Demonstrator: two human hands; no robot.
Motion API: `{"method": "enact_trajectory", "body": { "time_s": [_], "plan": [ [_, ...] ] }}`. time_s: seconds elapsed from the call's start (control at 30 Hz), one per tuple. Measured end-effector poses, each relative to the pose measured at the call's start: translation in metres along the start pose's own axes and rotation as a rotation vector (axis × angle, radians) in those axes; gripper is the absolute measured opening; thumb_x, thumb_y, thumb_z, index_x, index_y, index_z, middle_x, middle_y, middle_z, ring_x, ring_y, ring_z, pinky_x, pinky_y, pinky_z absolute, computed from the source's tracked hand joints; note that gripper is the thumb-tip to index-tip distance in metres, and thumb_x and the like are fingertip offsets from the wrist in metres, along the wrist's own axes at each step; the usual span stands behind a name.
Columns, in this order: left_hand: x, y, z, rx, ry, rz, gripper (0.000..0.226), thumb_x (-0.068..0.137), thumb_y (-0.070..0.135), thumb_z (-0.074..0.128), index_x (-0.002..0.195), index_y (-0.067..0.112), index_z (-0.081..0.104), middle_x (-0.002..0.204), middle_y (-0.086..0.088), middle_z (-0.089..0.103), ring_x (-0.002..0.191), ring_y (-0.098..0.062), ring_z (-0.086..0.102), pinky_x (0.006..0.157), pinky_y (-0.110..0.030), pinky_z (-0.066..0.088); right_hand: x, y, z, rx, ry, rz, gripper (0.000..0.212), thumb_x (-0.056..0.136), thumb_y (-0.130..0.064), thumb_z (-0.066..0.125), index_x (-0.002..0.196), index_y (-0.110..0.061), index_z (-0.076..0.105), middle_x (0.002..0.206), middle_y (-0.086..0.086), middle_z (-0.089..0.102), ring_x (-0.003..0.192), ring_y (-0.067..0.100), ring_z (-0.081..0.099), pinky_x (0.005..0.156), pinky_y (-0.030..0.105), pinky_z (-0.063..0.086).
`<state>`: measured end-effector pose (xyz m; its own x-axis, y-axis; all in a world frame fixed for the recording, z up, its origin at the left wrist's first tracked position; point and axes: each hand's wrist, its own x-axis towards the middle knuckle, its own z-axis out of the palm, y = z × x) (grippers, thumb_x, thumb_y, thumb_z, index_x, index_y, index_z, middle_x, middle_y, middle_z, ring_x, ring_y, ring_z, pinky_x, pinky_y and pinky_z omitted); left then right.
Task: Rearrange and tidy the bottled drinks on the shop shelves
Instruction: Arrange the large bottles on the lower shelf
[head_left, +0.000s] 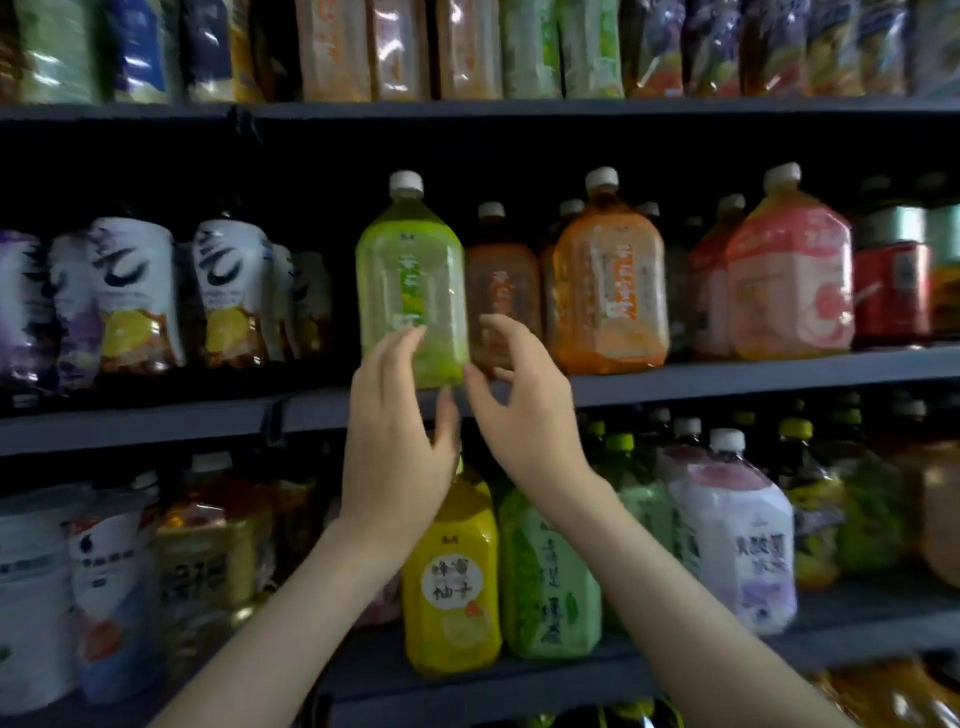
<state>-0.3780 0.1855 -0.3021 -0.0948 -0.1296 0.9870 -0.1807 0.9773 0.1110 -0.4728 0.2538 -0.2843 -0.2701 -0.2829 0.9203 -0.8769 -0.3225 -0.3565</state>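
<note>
Top-shelf bottles (467, 52) capless beyond the upper edge

Green bottle (410, 280): white-capped, with a green-and-white label stripe.
Orange bottle (608, 291): white-capped, orange label.
Pink bottle (789, 280): red-and-white roundel.
White bottles (137, 296): black brushstroke mark over yellow.
Yellow bottle (451, 577): white oval label.
Pale green bottle (548, 577).
White-and-lilac bottle (737, 540).
Shelves (727, 371): dark blue-grey.

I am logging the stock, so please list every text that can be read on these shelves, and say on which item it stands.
"柚子": round white label of the yellow bottle; the characters above it are blurred.
White-capped green bottle and all other labels: too blurred to read.
</note>
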Motion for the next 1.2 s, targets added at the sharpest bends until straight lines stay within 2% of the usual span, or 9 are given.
{"method": "enact_trajectory", "body": {
  "time_s": [0.17,0.3,0.4,0.47,0.57,0.67,0.87,1.07,1.2],
  "plan": [
    [-0.069,0.032,0.04,-0.092,-0.077,0.109,0.039,0.093,0.015,0.051,0.131,0.01,0.042,0.13,-0.012,0.047,0.127,-0.019,0.04,0.111,-0.014,0.022,-0.061,0.046,-0.043,-0.129,0.155,-0.082,0.035,0.091,-0.008,0.057,0.126,-0.007,0.053,0.111,0.001,0.057,0.103,0.01,0.056,0.087,0.025,0.049],
    [-0.109,0.041,0.071,-0.068,-0.226,0.016,0.04,0.087,0.01,0.06,0.125,0.004,0.051,0.126,-0.014,0.049,0.121,-0.022,0.042,0.108,-0.014,0.025,-0.106,0.099,-0.079,-0.222,0.156,0.161,0.038,0.089,-0.006,0.06,0.127,-0.01,0.051,0.105,-0.003,0.052,0.094,0.011,0.054,0.082,0.035,0.051],
    [-0.131,0.039,0.082,0.002,-0.278,-0.049,0.042,0.084,0.011,0.064,0.124,0.007,0.052,0.129,-0.011,0.045,0.121,-0.023,0.042,0.102,-0.033,0.04,-0.133,0.125,-0.099,-0.243,0.114,0.363,0.043,0.089,-0.005,0.06,0.13,-0.01,0.046,0.105,-0.003,0.049,0.096,0.014,0.05,0.088,0.041,0.049],
    [-0.141,0.032,0.082,0.1,-0.266,-0.085,0.046,0.081,0.013,0.068,0.125,0.007,0.052,0.132,-0.015,0.042,0.123,-0.028,0.04,0.1,-0.045,0.044,-0.145,0.134,-0.108,-0.253,0.102,0.46,0.046,0.091,-0.006,0.06,0.133,-0.008,0.043,0.108,-0.002,0.046,0.1,0.015,0.047,0.087,0.034,0.045],
    [-0.156,0.019,0.077,0.274,-0.219,-0.216,0.066,0.076,0.017,0.075,0.133,0.007,0.045,0.138,-0.022,0.032,0.126,-0.037,0.032,0.099,-0.056,0.039,-0.16,0.139,-0.109,-0.263,0.069,0.5,0.047,0.091,-0.008,0.06,0.134,-0.005,0.041,0.11,0.001,0.046,0.101,0.015,0.047,0.082,0.029,0.043],
    [-0.167,0.0,0.069,0.28,-0.214,-0.485,0.097,0.069,0.028,0.082,0.144,0.017,0.022,0.146,-0.026,0.022,0.132,-0.046,0.025,0.102,-0.062,0.03,-0.17,0.137,-0.09,-0.233,-0.025,0.502,0.052,0.091,-0.01,0.062,0.137,-0.006,0.038,0.116,0.0,0.047,0.103,0.011,0.047,0.089,0.033,0.048],
    [-0.165,-0.023,0.065,0.008,-0.284,-0.767,0.119,0.065,0.042,0.084,0.15,0.013,0.007,0.151,-0.013,0.027,0.137,-0.032,0.03,0.109,-0.047,0.035,-0.169,0.125,-0.035,-0.181,-0.181,0.539,0.064,0.093,-0.025,0.06,0.147,-0.009,0.028,0.133,0.004,0.045,0.115,0.013,0.048,0.089,0.015,0.036],
    [-0.163,-0.018,0.063,0.062,-0.275,-0.792,0.117,0.065,0.048,0.082,0.148,0.006,0.012,0.146,-0.013,0.03,0.134,-0.03,0.027,0.106,-0.042,0.034,-0.169,0.127,-0.021,-0.12,-0.126,0.655,0.064,0.096,-0.023,0.055,0.151,-0.015,0.024,0.134,0.004,0.047,0.109,0.014,0.046,0.086,0.019,0.036],
    [-0.167,-0.016,0.064,0.062,-0.285,-0.797,0.114,0.068,0.049,0.079,0.148,0.005,0.011,0.147,-0.015,0.027,0.134,-0.031,0.024,0.107,-0.042,0.032,-0.17,0.132,-0.019,-0.099,-0.096,0.651,0.062,0.095,-0.021,0.057,0.15,-0.016,0.029,0.136,0.004,0.046,0.118,0.015,0.046,0.092,0.022,0.038]
  ]
}}
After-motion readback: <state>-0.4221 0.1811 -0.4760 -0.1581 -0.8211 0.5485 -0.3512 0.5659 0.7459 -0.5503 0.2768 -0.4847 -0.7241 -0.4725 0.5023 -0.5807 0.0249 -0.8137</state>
